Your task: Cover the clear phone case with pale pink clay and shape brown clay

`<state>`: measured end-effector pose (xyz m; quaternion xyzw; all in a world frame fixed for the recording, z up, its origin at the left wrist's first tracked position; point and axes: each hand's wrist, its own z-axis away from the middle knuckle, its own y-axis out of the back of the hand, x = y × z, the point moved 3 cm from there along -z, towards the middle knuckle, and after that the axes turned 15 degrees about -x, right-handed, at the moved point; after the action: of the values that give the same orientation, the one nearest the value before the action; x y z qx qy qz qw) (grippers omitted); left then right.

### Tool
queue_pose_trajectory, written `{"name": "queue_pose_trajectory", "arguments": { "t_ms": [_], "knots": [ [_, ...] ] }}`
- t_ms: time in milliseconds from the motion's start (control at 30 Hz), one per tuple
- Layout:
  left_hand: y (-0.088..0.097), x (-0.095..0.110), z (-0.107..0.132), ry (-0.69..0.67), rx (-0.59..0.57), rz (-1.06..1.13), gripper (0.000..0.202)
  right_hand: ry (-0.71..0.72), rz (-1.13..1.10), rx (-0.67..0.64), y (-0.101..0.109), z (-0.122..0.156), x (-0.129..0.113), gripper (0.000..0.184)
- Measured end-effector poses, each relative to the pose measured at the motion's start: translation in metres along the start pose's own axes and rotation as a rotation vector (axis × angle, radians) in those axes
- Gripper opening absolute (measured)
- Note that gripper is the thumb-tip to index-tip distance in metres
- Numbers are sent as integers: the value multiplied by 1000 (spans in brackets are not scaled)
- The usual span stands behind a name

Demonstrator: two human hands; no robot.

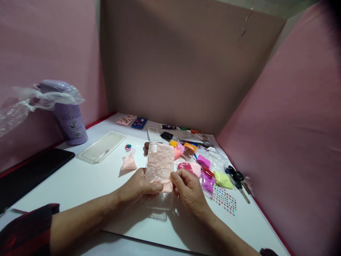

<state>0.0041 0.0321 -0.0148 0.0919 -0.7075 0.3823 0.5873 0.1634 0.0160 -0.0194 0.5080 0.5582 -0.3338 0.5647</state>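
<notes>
A clear phone case [157,202] is held up over the white table. Pale pink clay [160,160] with a wrinkled surface covers most of its back, while the lower end is bare and see-through. My left hand [141,185] grips the case from the left, its thumb lying on the clay near the lower edge of the layer. My right hand [188,188] pinches the right edge of the case and clay, thumb and forefinger together. Beyond the case, to the left, a small bag of pale pink clay [129,161] rests on the table.
Colourful clay packets [204,161], gem stickers [225,200] and black-handled scissors [237,176] lie to the right. On the left are another clear case [102,146], a black phone [34,174] and a purple tumbler [70,121]. Two decorated cases, one blue [139,123], lie at the back.
</notes>
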Motion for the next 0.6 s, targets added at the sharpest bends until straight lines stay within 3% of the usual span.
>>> {"name": "queue_pose_trajectory", "arguments": {
  "t_ms": [100,200,400,600],
  "knots": [
    [-6,2,-1,29,-48,15,37,31,-38,-17,1,-1,-4,43],
    [-12,7,-1,12,-80,37,39,47,-136,-46,1,-2,-7,38],
    [-18,13,2,5,-59,56,38,35,-246,-87,2,0,-8,23],
    [-18,13,1,14,-69,69,43,15,-249,-93,2,-1,-7,24]
  ]
}}
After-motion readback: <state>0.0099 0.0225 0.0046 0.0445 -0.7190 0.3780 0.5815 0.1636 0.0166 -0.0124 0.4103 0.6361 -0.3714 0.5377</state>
